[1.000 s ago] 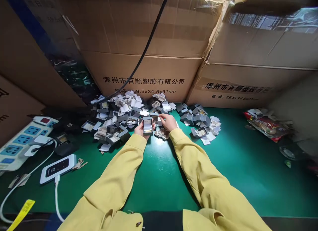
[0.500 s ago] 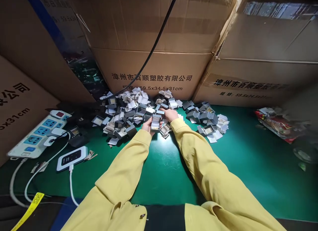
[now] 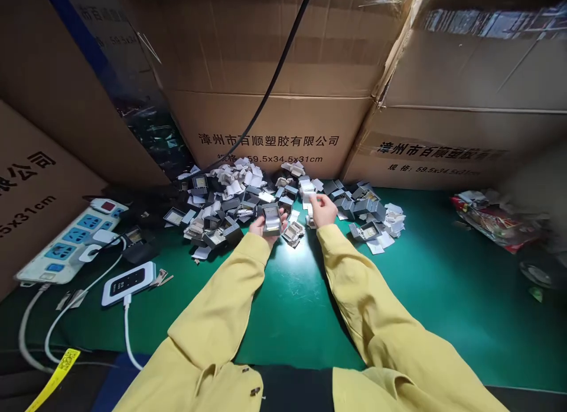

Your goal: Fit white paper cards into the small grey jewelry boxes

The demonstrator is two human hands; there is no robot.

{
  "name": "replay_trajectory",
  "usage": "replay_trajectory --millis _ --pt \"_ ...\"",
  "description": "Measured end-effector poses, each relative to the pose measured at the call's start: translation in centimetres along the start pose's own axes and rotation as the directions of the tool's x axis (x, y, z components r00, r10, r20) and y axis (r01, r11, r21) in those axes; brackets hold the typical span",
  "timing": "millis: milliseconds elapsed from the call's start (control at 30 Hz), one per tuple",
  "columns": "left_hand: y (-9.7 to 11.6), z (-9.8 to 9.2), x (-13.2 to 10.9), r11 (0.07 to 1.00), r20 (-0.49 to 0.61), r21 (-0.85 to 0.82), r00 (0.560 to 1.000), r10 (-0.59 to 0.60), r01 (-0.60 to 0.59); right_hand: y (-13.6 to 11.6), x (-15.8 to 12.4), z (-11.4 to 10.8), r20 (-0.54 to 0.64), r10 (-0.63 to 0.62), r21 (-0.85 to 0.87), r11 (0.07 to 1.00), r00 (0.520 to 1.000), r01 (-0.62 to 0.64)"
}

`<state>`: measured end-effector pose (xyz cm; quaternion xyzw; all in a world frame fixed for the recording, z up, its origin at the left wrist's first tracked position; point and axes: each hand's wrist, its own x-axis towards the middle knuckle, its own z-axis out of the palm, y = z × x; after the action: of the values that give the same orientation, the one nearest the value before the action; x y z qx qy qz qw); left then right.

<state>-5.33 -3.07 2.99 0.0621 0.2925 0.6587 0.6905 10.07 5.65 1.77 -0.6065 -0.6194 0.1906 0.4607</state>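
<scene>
Clasps a small grey box (image 3: 271, 218) in the curled fingers of the left hand (image 3: 264, 227), heap of boxes (image 3: 230, 194) just beyond the fingertips. Curls the right hand (image 3: 323, 210) around a white insert (image 3: 307, 197) at its fingertips: gripped or merely touched, cannot tell.

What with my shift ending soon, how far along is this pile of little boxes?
Done: nothing visibly set apart; grey boxes and white inserts lie mixed in one pile. In hand: the left hand holds a small grey box, the right hand reaches a white insert. Left: apparently most of the pile.
</scene>
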Motion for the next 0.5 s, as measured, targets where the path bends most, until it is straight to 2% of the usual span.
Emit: replay_trajectory --millis 33,100,167,233,300,400,500 --pt "-0.5 0.2 -0.4 0.999 0.014 -0.033 0.999 -0.032 0.032 0.5 -0.9 -0.3 -0.05 0.105 0.18 0.979 0.993 -0.094" --pt "-2.0 0.3 -0.9 0.988 0.07 -0.05 0.987 -0.145 0.148 1.6 -2.6 -0.7 -0.02 0.221 0.418 0.888 0.975 -0.193" --pt "-3.4 0.3 -1.1 0.96 0.114 0.009 0.953 -0.28 0.281 2.5 -4.0 -1.0 0.022 0.283 0.524 0.814 0.959 -0.252" --pt "-4.4 0.2 -0.8 0.933 0.128 0.08 0.924 -0.36 0.352 3.0 -4.7 -1.2 0.045 0.313 0.564 0.776 0.949 -0.283" --pt "-4.8 0.1 -0.1 0.939 0.128 0.112 0.932 -0.339 0.326 3.1 -4.8 -1.3 0.042 0.316 0.575 0.768 0.948 -0.282" --pt "-4.4 0.2 0.8 0.969 0.101 0.111 0.968 -0.231 0.22 2.9 -4.6 -1.2 -0.011 0.307 0.557 0.793 0.951 -0.249" --pt "-4.0 0.6 0.8 0.978 0.099 0.124 0.978 -0.181 0.169 2.6 -4.6 -1.1 -0.035 0.308 0.55 0.8 0.951 -0.239"
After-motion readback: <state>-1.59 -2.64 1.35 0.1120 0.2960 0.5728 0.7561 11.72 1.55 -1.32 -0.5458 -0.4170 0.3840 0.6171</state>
